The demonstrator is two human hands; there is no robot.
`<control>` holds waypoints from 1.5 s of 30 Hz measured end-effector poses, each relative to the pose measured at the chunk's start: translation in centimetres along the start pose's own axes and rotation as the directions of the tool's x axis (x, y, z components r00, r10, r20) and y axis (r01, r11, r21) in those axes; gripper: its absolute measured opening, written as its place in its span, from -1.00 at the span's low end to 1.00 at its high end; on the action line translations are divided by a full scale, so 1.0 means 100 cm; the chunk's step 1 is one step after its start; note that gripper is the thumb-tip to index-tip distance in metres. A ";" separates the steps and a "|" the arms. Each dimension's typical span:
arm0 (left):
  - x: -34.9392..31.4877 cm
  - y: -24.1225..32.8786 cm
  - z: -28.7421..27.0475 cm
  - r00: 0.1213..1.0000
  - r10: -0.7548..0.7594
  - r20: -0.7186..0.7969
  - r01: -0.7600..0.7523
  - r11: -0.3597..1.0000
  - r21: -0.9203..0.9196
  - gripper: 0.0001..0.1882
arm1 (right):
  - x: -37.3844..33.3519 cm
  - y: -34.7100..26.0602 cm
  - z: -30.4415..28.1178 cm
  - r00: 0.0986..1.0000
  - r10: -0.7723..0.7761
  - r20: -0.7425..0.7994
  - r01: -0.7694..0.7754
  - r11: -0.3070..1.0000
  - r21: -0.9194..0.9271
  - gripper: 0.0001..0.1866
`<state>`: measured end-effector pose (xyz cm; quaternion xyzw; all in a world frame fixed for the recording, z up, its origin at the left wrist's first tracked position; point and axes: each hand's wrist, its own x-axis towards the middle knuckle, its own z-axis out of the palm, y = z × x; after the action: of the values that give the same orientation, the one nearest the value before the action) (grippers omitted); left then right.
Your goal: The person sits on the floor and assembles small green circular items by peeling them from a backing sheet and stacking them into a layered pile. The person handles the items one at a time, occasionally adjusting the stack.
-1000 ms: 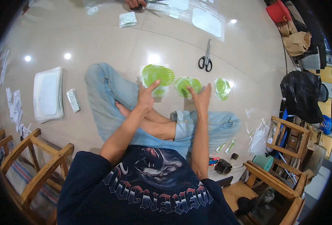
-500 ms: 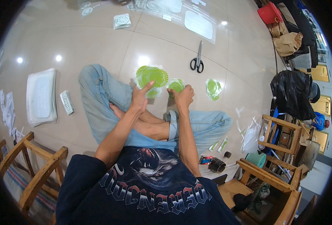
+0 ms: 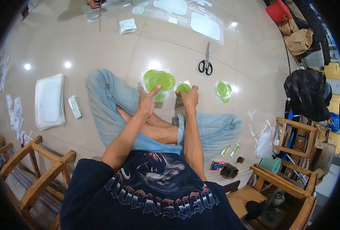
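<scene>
My left hand (image 3: 147, 102) is closed on a fanned bunch of green printed stickers (image 3: 158, 78) on pale backing, its thumb lying across the top one. In my right hand (image 3: 190, 97) is a smaller green sticker piece (image 3: 183, 88), pinched between thumb and fingers just right of the bunch. Another green sticker piece (image 3: 224, 92) lies on the floor farther right. Black-handled scissors (image 3: 205, 66) lie beyond my right hand with their blades pointing away. My fingers hide the lower parts of both held pieces.
A stack of white sheets (image 3: 50, 101) and a small printed bundle (image 3: 75, 107) lie left of my knee. Clear printed film (image 3: 191, 23) and a sticker pile (image 3: 127, 26) lie ahead. Wooden frames (image 3: 35, 168) stand on both sides. Another person's hand (image 3: 95, 4) shows at the far edge.
The right hand has turned the small green piece, so its pale corner now sticks up. Another person's hand has come into view at the top left. The whole view has shifted slightly.
</scene>
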<state>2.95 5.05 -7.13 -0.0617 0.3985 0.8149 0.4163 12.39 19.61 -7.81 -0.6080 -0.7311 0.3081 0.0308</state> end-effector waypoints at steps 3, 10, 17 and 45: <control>0.002 -0.004 -0.005 1.000 0.015 -0.008 -0.015 0.999 0.032 -0.54 | 0.004 0.012 0.011 0.998 -0.057 -0.020 0.060 0.990 0.131 -0.23; 0.000 0.000 0.002 0.999 0.007 0.038 -0.009 0.999 0.034 -0.50 | 0.028 0.038 -0.030 0.985 -0.003 0.171 -0.132 0.624 0.770 -0.32; 0.001 -0.003 0.005 0.998 -0.041 0.046 0.037 0.996 0.079 -0.50 | 0.069 0.070 -0.153 0.987 -0.156 -0.036 0.088 0.343 0.935 -0.21; 0.006 -0.008 -0.004 0.988 -0.081 0.133 0.056 0.981 0.187 -0.54 | -0.030 0.002 -0.029 0.947 -0.321 0.019 0.134 0.448 0.884 -0.87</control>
<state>3.05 5.39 -8.18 0.0205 0.4392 0.7623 0.4750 14.53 18.09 -4.54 -0.3719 -0.5465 0.6838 0.3090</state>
